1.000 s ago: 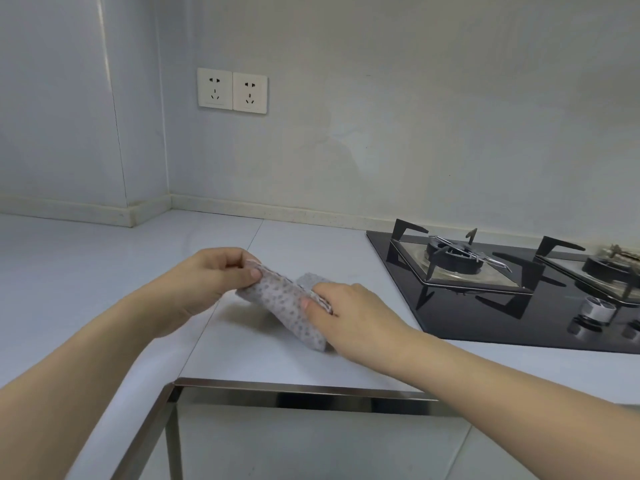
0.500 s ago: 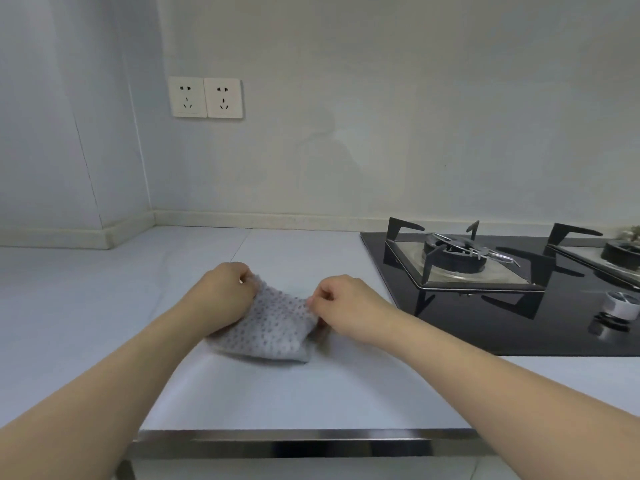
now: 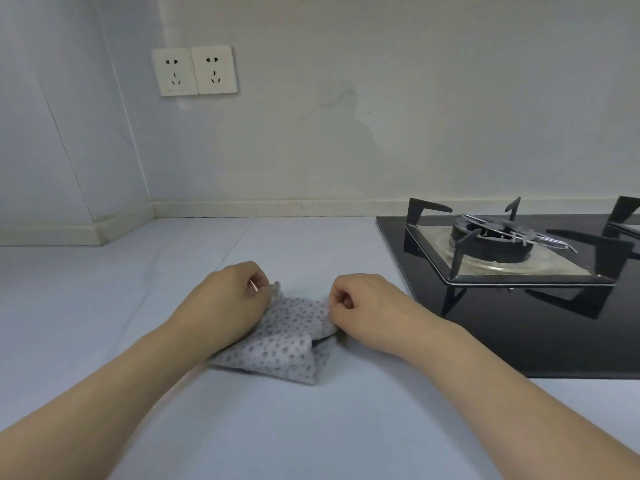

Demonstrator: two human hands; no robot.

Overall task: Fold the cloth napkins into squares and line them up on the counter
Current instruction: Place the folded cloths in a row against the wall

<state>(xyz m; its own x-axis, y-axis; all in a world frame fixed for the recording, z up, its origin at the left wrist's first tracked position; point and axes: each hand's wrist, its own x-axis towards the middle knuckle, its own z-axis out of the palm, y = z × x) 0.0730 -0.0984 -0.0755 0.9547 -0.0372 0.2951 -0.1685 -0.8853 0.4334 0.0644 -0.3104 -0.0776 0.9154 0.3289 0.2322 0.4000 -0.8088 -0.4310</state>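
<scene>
A grey napkin with dark dots lies partly folded on the pale counter, in the middle of the view. My left hand pinches its far left corner with curled fingers and covers the left edge. My right hand pinches the far right corner. The near half of the napkin rests flat on the counter, with a folded flap showing at its right side.
A black glass gas hob with metal pan supports sits close on the right. Two wall sockets are on the back wall. The counter runs left into a corner.
The napkin came down from being held up between both hands and now lies on the counter. Both hands moved apart to its far corners. The view moved in closer over the counter.
</scene>
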